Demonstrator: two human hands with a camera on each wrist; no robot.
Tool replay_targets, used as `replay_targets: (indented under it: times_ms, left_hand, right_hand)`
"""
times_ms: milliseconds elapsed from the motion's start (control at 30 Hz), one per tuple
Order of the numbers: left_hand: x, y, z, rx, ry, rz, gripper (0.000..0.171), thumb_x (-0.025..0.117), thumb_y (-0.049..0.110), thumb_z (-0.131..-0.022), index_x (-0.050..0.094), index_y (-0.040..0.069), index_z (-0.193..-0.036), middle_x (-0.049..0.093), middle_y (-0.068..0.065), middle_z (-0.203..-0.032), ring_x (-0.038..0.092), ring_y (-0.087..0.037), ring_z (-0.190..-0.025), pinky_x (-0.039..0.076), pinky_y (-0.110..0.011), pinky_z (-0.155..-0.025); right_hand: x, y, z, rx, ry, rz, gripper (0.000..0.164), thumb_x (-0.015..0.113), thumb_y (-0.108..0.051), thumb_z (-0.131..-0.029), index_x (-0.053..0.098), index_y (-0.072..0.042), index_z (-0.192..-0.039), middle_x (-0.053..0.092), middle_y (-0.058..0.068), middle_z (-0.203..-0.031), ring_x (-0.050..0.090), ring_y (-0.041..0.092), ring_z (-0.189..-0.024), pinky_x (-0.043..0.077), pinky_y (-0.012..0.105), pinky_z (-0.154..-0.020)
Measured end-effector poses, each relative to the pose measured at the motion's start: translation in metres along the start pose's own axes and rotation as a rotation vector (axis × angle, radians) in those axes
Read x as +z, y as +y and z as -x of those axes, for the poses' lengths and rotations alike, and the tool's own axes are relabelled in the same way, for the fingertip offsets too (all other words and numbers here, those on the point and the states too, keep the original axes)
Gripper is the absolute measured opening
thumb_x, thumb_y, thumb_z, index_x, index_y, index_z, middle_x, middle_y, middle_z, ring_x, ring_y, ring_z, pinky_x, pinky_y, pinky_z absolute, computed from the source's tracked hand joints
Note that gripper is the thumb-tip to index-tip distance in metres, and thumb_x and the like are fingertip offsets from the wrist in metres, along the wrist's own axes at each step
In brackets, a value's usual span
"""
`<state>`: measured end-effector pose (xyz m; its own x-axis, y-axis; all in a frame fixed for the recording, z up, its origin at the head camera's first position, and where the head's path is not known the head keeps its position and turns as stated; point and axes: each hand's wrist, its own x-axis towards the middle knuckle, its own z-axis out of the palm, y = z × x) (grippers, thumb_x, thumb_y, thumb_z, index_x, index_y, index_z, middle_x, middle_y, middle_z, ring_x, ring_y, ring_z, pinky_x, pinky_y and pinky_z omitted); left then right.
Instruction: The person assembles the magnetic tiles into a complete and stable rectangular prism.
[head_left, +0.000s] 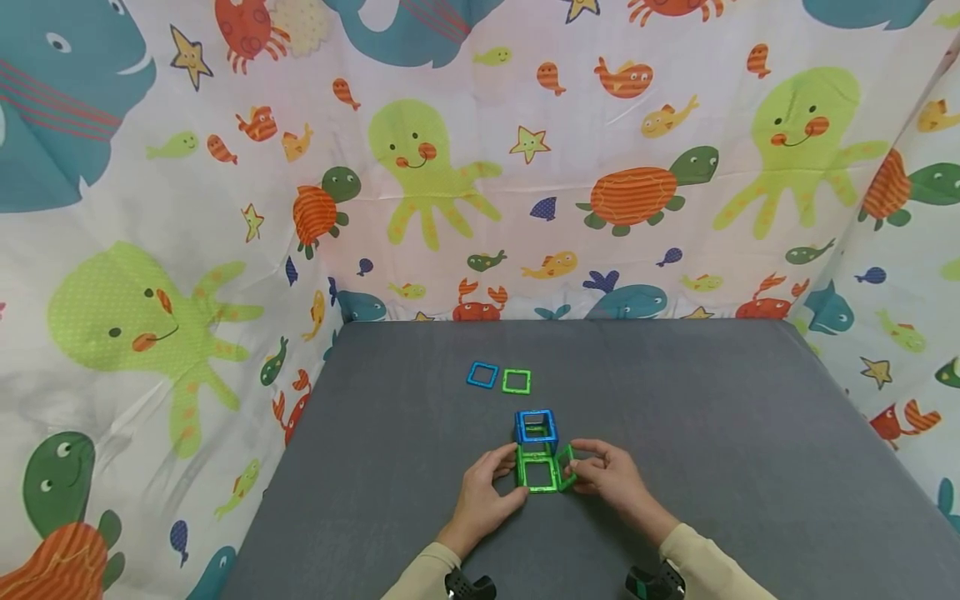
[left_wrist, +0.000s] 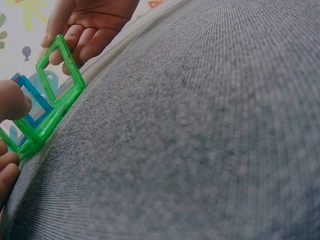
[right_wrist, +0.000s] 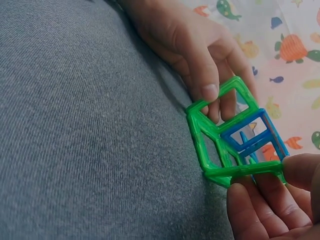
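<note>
Several hollow green squares [right_wrist: 245, 170], plastic — ribbed cloth [right_wrist: 100, 125]

Over my head camera I get a grey counter [head_left: 675, 400], with white cloth [head_left: 600, 125] behind it and along both sides, printed with octopuses [head_left: 408, 137], turtles [head_left: 633, 196], whales [head_left: 633, 302], crabs [head_left: 480, 311], fish [head_left: 625, 78] and stars [head_left: 529, 143].

square frames [head_left: 542, 489] on grey table [head_left: 712, 400]
</note>
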<state>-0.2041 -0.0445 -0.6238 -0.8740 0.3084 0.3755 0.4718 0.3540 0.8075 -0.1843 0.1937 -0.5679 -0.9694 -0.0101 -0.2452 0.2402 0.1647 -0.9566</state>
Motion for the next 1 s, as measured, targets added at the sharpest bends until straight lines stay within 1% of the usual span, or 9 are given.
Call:
replay_targets:
  times_ms: [333,600,800,1000]
  left_hand:
    - [0.0,-0.002,-0.001,0.008,0.004,-0.004,0.063,0.083,0.009,-0.08,0.059,0.011,-0.139,0.069,-0.007,-0.121,0.071,-0.019,-0.106,0.061,-0.033,-0.089]
    - [0.0,-0.003,0.0,0.024,0.011,-0.011,0.063,0.082,0.01,-0.08,0.06,0.011,-0.139,0.069,-0.007,-0.121,0.071,-0.019,-0.105,0.06,-0.031,-0.089]
    - [0.0,-0.002,0.0,0.042,0.013,-0.014,0.063,0.082,0.009,-0.081,0.059,0.009,-0.139,0.069,-0.008,-0.121,0.071,-0.021,-0.106,0.06,-0.032,-0.09]
    - [0.0,-0.002,0.001,0.036,0.015,-0.017,0.063,0.082,0.009,-0.081,0.059,0.009,-0.139,0.069,-0.008,-0.121,0.071,-0.02,-0.106,0.06,-0.032,-0.09]
  right_hand:
    - [0.006,0.0,-0.002,-0.005,0.052,-0.01,0.041,0.064,-0.006,-0.097,0.058,0.006,-0.135,0.078,0.019,-0.095,0.074,0.019,-0.085,0.063,0.037,-0.073]
    - [0.011,-0.002,-0.002,-0.006,0.086,-0.015,0.036,0.064,-0.003,-0.095,0.06,0.006,-0.13,0.077,0.019,-0.093,0.073,0.018,-0.082,0.062,0.034,-0.071]
    - [0.013,-0.001,-0.002,-0.012,0.065,-0.003,0.039,0.064,-0.005,-0.096,0.059,0.007,-0.132,0.078,0.018,-0.095,0.073,0.017,-0.082,0.063,0.035,-0.072]
    - [0.016,-0.002,-0.003,-0.018,0.052,-0.002,0.039,0.065,-0.006,-0.096,0.058,0.008,-0.132,0.077,0.019,-0.095,0.072,0.017,-0.081,0.063,0.035,-0.072]
